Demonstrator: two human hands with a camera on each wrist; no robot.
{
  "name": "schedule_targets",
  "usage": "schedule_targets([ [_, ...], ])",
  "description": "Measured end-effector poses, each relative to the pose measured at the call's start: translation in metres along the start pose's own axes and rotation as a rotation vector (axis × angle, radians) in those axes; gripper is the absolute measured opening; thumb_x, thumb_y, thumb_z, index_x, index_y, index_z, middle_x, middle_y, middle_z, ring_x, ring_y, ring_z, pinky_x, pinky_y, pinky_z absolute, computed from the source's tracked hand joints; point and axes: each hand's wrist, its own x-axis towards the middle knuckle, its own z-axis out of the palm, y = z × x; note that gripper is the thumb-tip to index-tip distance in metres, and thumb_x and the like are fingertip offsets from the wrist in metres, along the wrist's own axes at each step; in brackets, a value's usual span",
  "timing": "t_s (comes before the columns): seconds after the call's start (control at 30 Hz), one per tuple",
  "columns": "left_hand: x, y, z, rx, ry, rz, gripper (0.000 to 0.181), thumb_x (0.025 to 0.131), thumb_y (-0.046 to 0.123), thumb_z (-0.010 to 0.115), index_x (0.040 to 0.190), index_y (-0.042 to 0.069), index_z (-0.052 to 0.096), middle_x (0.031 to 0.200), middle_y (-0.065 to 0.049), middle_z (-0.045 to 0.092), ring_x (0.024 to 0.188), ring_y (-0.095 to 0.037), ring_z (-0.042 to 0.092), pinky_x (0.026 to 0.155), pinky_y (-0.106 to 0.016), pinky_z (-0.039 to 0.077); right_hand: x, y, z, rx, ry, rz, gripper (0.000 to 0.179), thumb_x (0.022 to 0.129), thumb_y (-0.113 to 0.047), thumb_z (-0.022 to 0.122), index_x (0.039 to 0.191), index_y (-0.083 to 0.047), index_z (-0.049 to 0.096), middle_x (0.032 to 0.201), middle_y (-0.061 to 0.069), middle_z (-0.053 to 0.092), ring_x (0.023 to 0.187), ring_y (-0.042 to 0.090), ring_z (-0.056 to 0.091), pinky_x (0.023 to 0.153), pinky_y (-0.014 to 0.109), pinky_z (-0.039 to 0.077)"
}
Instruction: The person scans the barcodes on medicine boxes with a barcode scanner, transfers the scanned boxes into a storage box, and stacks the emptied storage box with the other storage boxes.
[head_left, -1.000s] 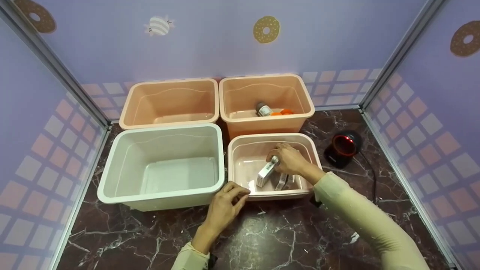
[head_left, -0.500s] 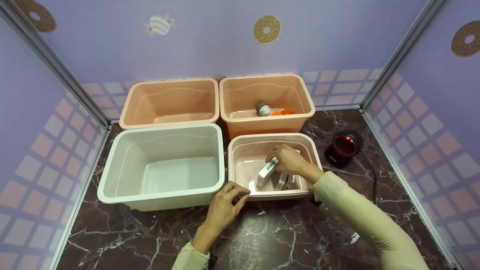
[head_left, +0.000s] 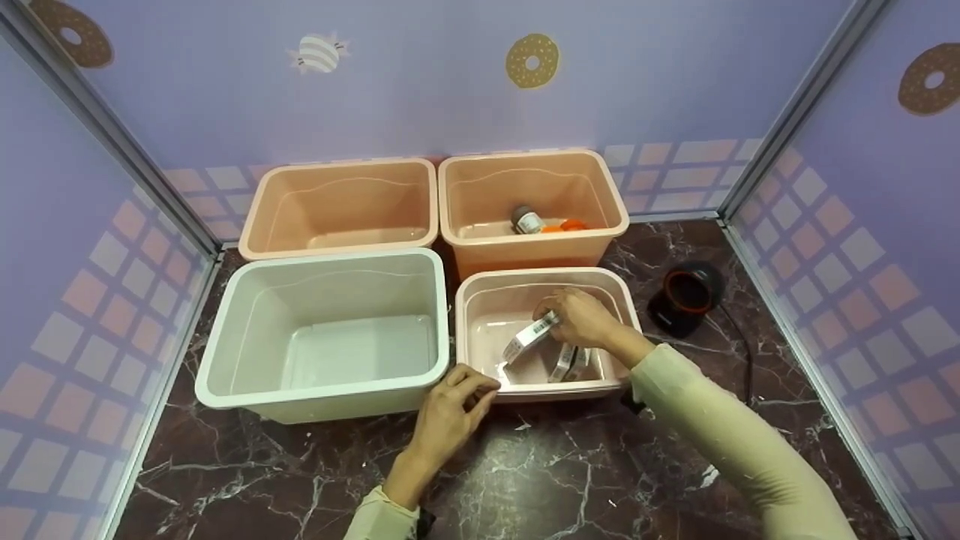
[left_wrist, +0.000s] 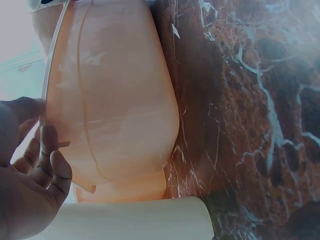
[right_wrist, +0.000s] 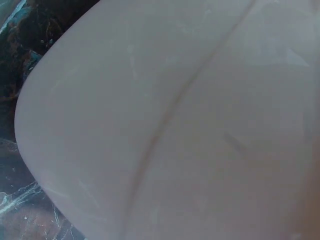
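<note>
Inside the small pale pink bin (head_left: 551,388), my right hand (head_left: 581,319) grips one end of a small white box (head_left: 529,337) with a barcode on it. The box slants down toward the bin's left side; my fingertips are partly hidden. Other small boxes (head_left: 566,364) lie below that hand on the bin floor. At the bin's front left corner, my left hand (head_left: 444,412) pinches the rim, with thumb and fingers on either side of it in the left wrist view. Only the bin's outer wall (right_wrist: 100,125) fills the right wrist view, without the hand.
A large pale green bin (head_left: 322,394) stands left of the pink one. Behind are two orange bins, the left one (head_left: 337,250) and the right one (head_left: 532,259), which holds a bottle (head_left: 528,220) and orange items. A black scanner (head_left: 684,300) with a cable stands at right.
The lower end of the held white box has swung left and up. The scanner's red light has gone out. My left hand stays in place.
</note>
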Motion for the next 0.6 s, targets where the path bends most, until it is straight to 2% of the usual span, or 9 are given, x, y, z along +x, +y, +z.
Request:
schedule_targets([
  [0.13, -0.001, -0.001, 0.0, 0.012, 0.003, 0.007, 0.01, 0.088, 0.015, 0.077, 0.098, 0.018, 0.076, 0.092, 0.006, 0.063, 0.071, -0.007, 0.062, 0.063, -0.015, 0.052, -0.001, 0.001, -0.005, 0.039, 0.03, -0.002, 0.031, 0.069, -0.006, 0.074, 0.099, -0.012, 0.074, 0.099, 0.006, 0.074, 0.095, 0.028, 0.068, 0.086, 0.046, 0.054],
  [0.4, 0.0, -0.001, 0.0, 0.012, -0.002, -0.002, 0.011, 0.088, 0.016, 0.076, 0.099, 0.018, 0.076, 0.094, 0.006, 0.064, 0.071, -0.009, 0.062, 0.065, -0.016, 0.053, -0.003, -0.001, -0.015, 0.063, 0.07, 0.096, 0.028, 0.072, -0.019, 0.08, 0.099, -0.014, 0.074, 0.097, 0.005, 0.072, 0.09, 0.028, 0.069, 0.08, 0.046, 0.055],
  [0.6, 0.001, 0.0, -0.001, -0.008, -0.007, -0.004, 0.011, 0.088, 0.015, 0.076, 0.099, 0.018, 0.076, 0.093, 0.006, 0.064, 0.071, -0.01, 0.063, 0.064, -0.015, 0.053, -0.005, 0.0, -0.022, 0.144, 0.099, 0.089, 0.026, 0.076, -0.018, 0.08, 0.1, -0.013, 0.074, 0.094, 0.005, 0.074, 0.086, 0.023, 0.069, 0.079, 0.042, 0.055],
])
